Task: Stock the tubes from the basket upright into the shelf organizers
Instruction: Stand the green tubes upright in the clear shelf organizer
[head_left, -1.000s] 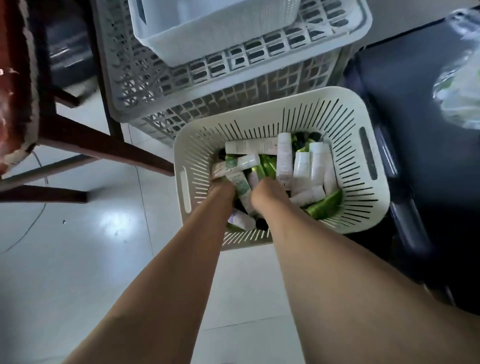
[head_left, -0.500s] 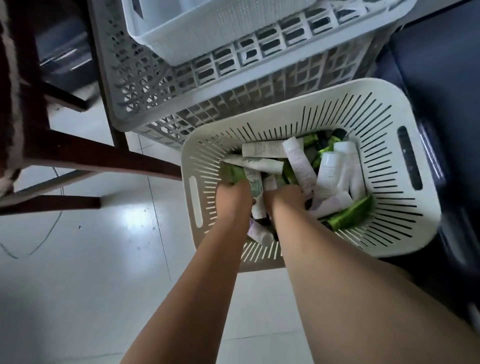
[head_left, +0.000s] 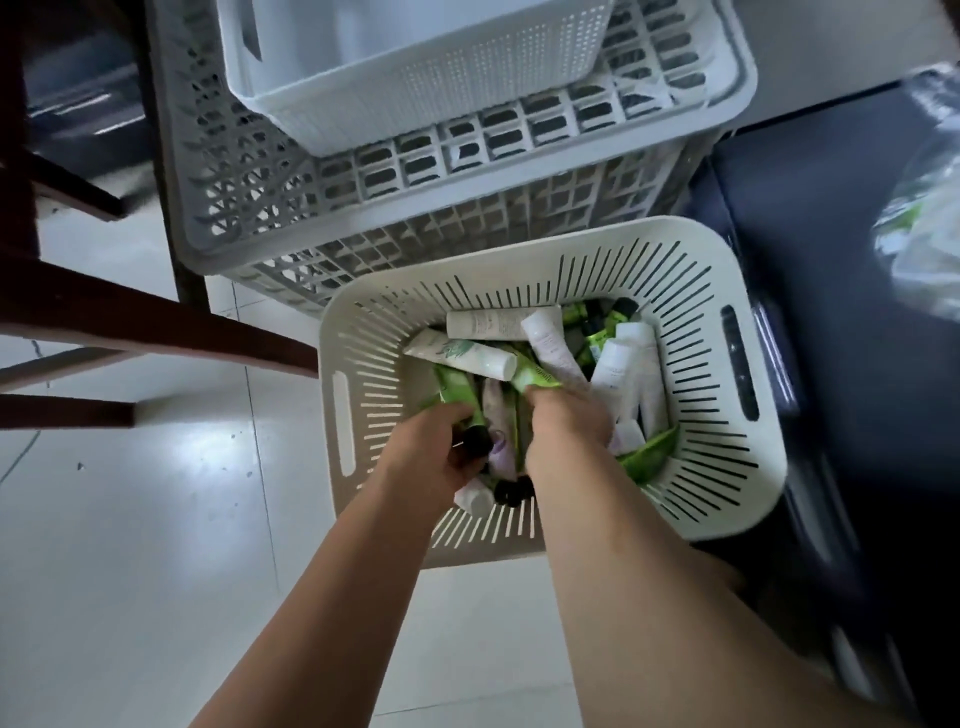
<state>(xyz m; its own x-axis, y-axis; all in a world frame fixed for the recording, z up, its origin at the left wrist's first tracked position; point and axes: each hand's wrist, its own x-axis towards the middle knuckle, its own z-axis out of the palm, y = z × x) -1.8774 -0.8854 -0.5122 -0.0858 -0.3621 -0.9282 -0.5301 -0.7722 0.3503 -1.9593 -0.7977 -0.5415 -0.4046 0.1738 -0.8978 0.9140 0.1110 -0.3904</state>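
- Lying jumbled on their sides inside the basket (head_left: 696, 312), the tubes (head_left: 483, 325) are white, green and pale lilac, crossing one another in a loose heap; none stands upright
- First green tube (head_left: 457, 387): held by the left hand (head_left: 431, 452), whose fingers are curled round its lower body just above the black cap (head_left: 475, 439); the crimped end points away from the person
- Second green tube (head_left: 535, 374): gripped by the right hand (head_left: 566, 426), fingers curled over it, with only the crimped end showing past the knuckles; the fingertips are hidden under the hand
- Basket: cream plastic with slotted walls and a handle slot in each short side, standing on the pale tiled floor (head_left: 156, 519)
- Grey lattice crate (head_left: 270, 171): just beyond the basket's far rim; whether the two touch cannot be told
- White perforated bin (head_left: 415, 104): set on top of the crate
- Dark wooden chair rails (head_left: 156, 322): at the left, ending near the basket's left corner
- Dark blue object (head_left: 831, 260): close along the basket's right side, bearing a clear plastic bag (head_left: 924, 218) — blurred at the frame edge
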